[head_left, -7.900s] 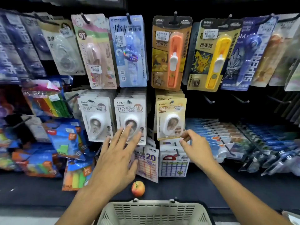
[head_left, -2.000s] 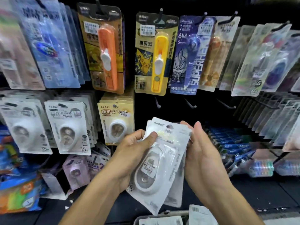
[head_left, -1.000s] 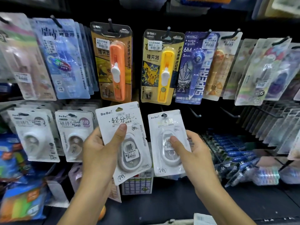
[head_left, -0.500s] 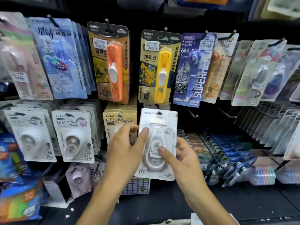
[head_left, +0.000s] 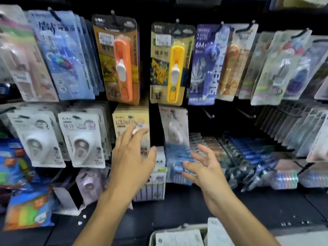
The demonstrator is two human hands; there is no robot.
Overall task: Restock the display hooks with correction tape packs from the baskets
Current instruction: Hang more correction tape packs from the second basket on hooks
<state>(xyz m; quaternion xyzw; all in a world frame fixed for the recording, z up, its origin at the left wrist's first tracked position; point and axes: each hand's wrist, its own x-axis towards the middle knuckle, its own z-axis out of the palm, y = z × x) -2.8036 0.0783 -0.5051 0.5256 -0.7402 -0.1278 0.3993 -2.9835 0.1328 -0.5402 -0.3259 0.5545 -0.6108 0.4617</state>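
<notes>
A white correction tape pack (head_left: pixel 174 127) hangs just below the yellow pack (head_left: pixel 171 65) (blurred, probably on a hook). Both hands hover below it, empty with fingers spread: the left hand (head_left: pixel 132 158) to its left, the right hand (head_left: pixel 202 167) beneath. Well below, the basket (head_left: pixel 179 235) holds more packs.

The scene is lit evenly from above and in front; the blister packs are brightly exposed against a dark backboard. Glare is seen on the plastic of the orange pack (head_left: pixel 122 68) and on the packs right of it. Motion blur is spread across the whole frame, and print is rendered illegible. Packs far from the orange pack are bowed outward by wide-angle distortion.
</notes>
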